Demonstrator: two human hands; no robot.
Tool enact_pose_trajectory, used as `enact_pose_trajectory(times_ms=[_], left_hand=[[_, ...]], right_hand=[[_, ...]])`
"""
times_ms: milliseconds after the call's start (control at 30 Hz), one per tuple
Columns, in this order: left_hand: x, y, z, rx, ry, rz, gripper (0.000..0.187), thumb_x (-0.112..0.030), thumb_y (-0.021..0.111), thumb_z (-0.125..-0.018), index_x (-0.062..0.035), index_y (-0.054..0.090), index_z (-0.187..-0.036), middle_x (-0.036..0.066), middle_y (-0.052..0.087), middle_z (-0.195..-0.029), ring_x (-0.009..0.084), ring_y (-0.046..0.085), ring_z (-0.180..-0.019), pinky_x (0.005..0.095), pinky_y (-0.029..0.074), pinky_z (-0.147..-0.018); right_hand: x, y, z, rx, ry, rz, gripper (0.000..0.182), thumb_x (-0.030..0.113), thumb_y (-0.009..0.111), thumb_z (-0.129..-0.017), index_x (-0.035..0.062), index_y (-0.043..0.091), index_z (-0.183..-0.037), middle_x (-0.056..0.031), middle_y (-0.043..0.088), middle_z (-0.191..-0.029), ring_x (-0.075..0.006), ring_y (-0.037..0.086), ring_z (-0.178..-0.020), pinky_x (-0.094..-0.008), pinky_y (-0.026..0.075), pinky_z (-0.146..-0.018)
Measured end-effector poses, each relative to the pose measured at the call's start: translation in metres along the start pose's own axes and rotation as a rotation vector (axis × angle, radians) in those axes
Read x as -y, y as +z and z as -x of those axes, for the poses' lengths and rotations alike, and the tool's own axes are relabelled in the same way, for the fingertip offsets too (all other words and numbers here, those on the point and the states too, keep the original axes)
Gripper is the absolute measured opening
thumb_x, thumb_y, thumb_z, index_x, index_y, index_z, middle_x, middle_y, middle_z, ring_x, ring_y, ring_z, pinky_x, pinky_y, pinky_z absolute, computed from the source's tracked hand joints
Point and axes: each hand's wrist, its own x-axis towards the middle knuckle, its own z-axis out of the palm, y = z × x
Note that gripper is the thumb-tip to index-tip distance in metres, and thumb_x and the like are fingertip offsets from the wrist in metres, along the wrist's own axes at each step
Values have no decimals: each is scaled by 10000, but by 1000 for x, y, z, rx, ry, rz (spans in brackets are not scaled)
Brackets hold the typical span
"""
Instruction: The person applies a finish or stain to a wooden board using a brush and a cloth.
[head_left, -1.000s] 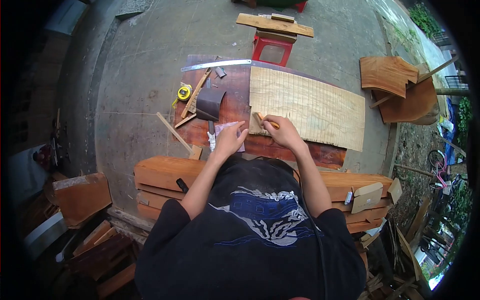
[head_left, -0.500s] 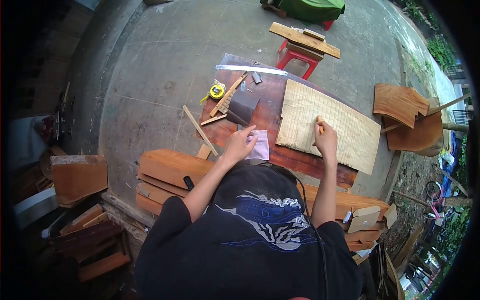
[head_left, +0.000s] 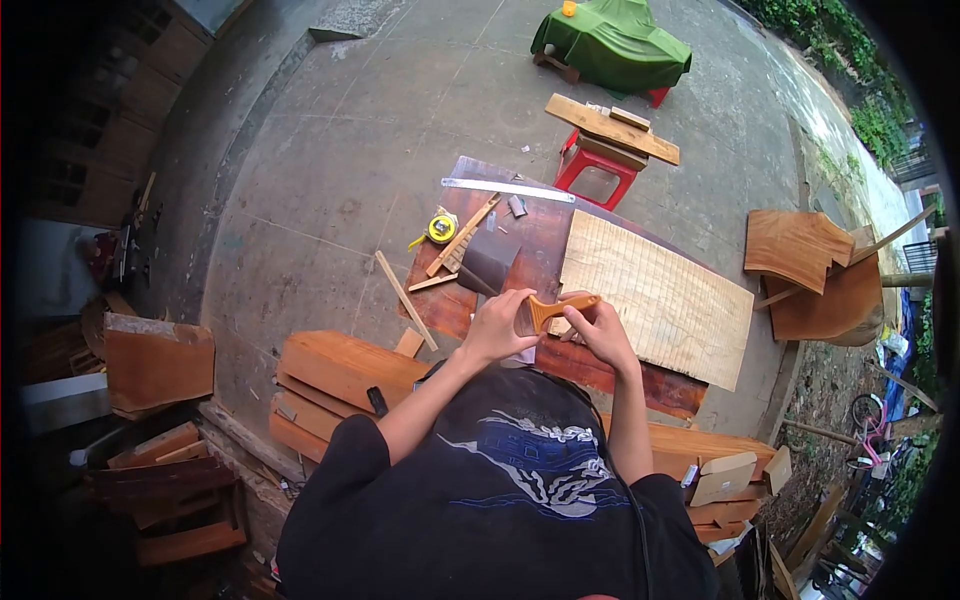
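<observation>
A paintbrush [head_left: 548, 311] with an orange-brown handle is held between my two hands, just above the near edge of the work table. My right hand [head_left: 604, 336] is closed on its handle. At the other end, my left hand [head_left: 494, 327] has its fingers closed around the bristle end, which they partly hide. Under my left hand a bit of pale pink cloth [head_left: 526, 355] shows. A pale, rough-grained wooden board [head_left: 660, 291] lies on the reddish-brown tabletop [head_left: 540, 235], beyond my right hand.
On the table's left are a yellow tape measure [head_left: 440, 229], wooden strips [head_left: 464, 235], a dark curved sheet [head_left: 489, 259] and a metal ruler [head_left: 508, 189]. A red stool [head_left: 600, 175] holding planks stands behind. Timber beams [head_left: 345, 362] lie close to my body.
My right hand has come left off the board with the brush, and my left hand has taken hold of its bristle end. The view has tilted up.
</observation>
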Motion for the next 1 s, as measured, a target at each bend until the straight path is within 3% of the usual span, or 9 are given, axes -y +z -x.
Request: enact_pose_trajectory(times_ms=[67,100,200,333,433,500,700,1000], left_hand=[[-4,7,2,-64,-118,29,738,-350,917,-770,-24,603,-1353,199,716,-1259,400,709,-1130,465,577,-964],[-5,8,1,-104,-157,17,720,-469,875,-820,-2,640,-1316,245,749,-1166,425,732,-1075,481,593,-923],[-5,12,-2,5,-429,16,734,-523,843,-845,24,666,-1302,306,747,-1139,437,734,-1084,486,586,-946],[2,34,-7,2,-540,-28,835,-617,762,-887,67,655,-1354,359,729,-1145,482,716,-1121,511,570,-981],[-3,45,-20,-4,-553,-63,765,-576,687,-964,60,641,-1387,357,725,-1168,497,705,-1138,520,561,-990],[-16,52,-25,-8,-576,-59,636,-489,625,-1030,55,652,-1359,339,737,-1136,504,702,-1118,540,554,-968],[-3,77,-24,-111,-484,-1,462,-379,633,-1025,-6,679,-1295,316,746,-1056,488,723,-990,565,559,-870],[-7,60,-3,-272,-468,-8,467,-321,733,-962,-17,685,-1314,282,763,-1076,458,743,-1020,504,589,-907]], right_hand=[[-9,-22,4,-63,-24,43,369,268,650,-1083,-16,655,-1319,-140,785,-1087,-183,764,-821,-319,594,-753],[-12,-34,6,-147,23,91,396,277,638,-1090,-27,635,-1343,-168,787,-1144,-193,769,-872,-334,589,-811],[-45,-73,9,-476,-45,433,422,282,683,-1046,-18,645,-1340,-223,765,-1183,-330,762,-1033,-423,588,-912],[-105,-121,20,-652,-103,803,470,255,698,-1015,11,603,-1405,-257,625,-1432,-417,596,-1330,-482,466,-1132],[-136,-129,21,-742,-96,868,490,240,691,-1006,-3,589,-1419,-292,434,-1608,-461,402,-1505,-510,332,-1252],[-163,-126,21,-752,-129,894,508,238,684,-1005,5,575,-1443,-282,419,-1624,-461,387,-1516,-530,310,-1260],[-189,-115,23,-805,-179,1029,583,268,627,-1014,43,509,-1538,-238,371,-1677,-450,313,-1571,-578,235,-1291],[-189,-116,23,-808,-199,1035,592,258,651,-1001,27,519,-1530,-240,379,-1671,-434,324,-1568,-572,247,-1292]])
